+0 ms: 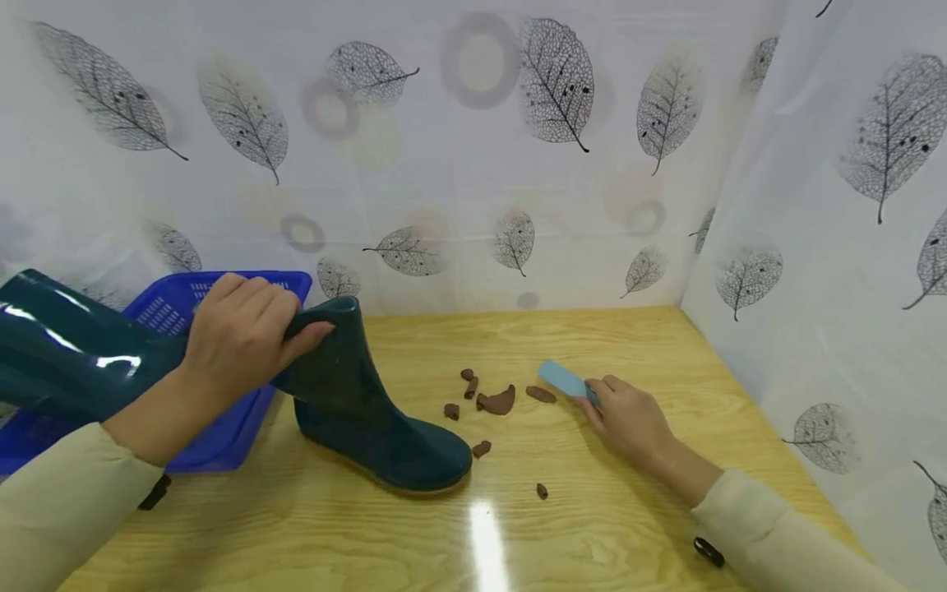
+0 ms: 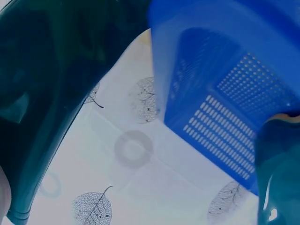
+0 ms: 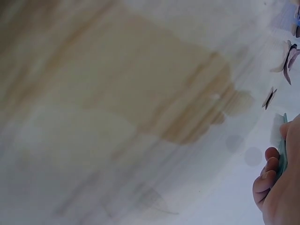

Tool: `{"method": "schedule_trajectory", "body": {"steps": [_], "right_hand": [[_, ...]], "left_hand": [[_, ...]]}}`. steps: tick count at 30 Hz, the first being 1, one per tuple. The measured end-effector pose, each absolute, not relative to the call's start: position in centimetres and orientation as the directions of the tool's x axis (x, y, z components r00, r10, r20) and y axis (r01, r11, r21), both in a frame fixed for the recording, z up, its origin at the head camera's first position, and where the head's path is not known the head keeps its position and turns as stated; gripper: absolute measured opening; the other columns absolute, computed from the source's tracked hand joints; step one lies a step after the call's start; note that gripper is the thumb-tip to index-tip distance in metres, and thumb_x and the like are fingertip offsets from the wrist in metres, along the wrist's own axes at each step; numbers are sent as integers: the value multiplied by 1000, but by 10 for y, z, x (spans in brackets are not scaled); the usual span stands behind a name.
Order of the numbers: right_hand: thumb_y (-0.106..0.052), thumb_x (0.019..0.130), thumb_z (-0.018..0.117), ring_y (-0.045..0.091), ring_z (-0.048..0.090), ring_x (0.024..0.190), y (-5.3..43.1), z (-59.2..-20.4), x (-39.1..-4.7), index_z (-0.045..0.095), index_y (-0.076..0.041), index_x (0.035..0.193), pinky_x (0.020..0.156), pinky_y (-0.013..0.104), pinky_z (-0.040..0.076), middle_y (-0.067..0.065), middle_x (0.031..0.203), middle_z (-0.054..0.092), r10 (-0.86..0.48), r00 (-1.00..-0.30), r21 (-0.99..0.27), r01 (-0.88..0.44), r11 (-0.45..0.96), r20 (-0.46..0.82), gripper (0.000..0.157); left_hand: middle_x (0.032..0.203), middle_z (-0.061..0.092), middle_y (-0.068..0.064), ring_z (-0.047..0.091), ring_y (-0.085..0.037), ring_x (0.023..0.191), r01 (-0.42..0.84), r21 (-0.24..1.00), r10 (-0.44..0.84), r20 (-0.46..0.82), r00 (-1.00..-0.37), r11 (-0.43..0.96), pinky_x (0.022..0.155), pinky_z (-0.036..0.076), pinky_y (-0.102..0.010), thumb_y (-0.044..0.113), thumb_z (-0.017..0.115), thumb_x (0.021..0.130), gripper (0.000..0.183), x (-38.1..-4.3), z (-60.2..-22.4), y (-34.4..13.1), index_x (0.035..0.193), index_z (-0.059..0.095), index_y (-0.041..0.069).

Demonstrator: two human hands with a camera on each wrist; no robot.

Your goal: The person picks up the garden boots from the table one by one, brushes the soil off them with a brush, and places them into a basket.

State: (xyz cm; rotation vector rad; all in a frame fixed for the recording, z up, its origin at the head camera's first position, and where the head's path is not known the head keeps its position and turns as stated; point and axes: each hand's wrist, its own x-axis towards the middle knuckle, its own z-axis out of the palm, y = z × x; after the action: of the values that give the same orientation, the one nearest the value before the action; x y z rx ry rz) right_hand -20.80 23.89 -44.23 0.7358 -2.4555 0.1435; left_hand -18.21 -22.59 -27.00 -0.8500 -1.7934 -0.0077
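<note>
A dark green rubber boot [image 1: 385,444] stands sole down on the wooden table, left of the middle. My left hand [image 1: 244,329] grips its shaft near the top, thumb lying over the side. Another glossy green boot part [image 1: 74,345] extends to the left over the basket; how it joins behind the hand is hidden. On the right, my right hand [image 1: 632,415] holds a light blue scraper [image 1: 562,378] by its handle, the flat blade pointing left. Fingers curled round the handle also show in the right wrist view. Several brown clumps [image 1: 497,401] lie between boot and scraper.
A blue plastic basket [image 1: 244,436] with slotted walls sits at the left, partly behind the left arm. A leaf-patterned white curtain [image 1: 459,164] hangs behind the table [image 1: 592,526] and along its right side. Small brown bits [image 1: 542,491] lie nearer the front.
</note>
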Motion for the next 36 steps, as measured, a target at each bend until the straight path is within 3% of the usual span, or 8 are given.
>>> {"method": "schedule_trajectory", "body": {"steps": [7,15,21,25,29,32,36], "right_hand": [[-27,79,72,15,62,60,239,-442,-207,66,0,98,48,26,49,7,77,64,-489,-673,74,-546,835,555,33],[-29,80,72,17,63,62,242,-442,-207,66,0,100,48,27,50,8,79,65,-474,-699,72,-521,850,536,35],[-28,80,72,16,62,60,242,-442,-206,67,-1,97,47,25,49,7,77,64,-486,-678,79,-538,839,551,32],[-27,80,72,14,60,59,241,-442,-206,66,-1,94,46,24,48,7,76,63,-485,-677,78,-538,840,554,31],[-28,80,72,14,60,59,240,-442,-206,66,-1,94,46,25,48,7,76,63,-476,-683,72,-530,845,555,31],[-29,80,72,15,61,59,241,-442,-206,65,0,94,47,26,48,8,77,63,-467,-692,65,-522,850,551,33],[-29,80,72,17,62,61,241,-442,-206,64,0,94,48,27,49,9,78,64,-458,-699,50,-519,853,550,34]], "left_hand": [[46,35,-7,39,-28,42,511,-402,564,798,-212,760,50,31,-39,49,45,93,59,-182,-248,-231,55,39,4],[44,32,-10,28,-25,38,424,-264,410,861,-301,866,49,22,-38,45,40,94,59,-177,-201,-245,53,35,3],[43,36,-14,28,-23,36,300,-170,291,859,-421,938,41,20,-32,28,42,89,47,-169,-165,-260,50,34,3],[47,41,-18,25,-9,32,213,-7,124,832,-541,977,34,18,-25,31,40,91,48,-162,-149,-272,53,37,2],[46,34,-4,17,4,32,223,149,-1,834,-552,963,34,16,-20,32,42,91,46,-160,-144,-286,55,38,2],[44,27,5,14,7,33,300,130,38,869,-493,945,35,14,-19,28,43,90,46,-164,-147,-300,52,35,3],[48,31,-6,13,13,39,268,81,50,891,-451,960,38,14,-18,27,43,91,45,-175,-155,-327,55,37,0]]}}
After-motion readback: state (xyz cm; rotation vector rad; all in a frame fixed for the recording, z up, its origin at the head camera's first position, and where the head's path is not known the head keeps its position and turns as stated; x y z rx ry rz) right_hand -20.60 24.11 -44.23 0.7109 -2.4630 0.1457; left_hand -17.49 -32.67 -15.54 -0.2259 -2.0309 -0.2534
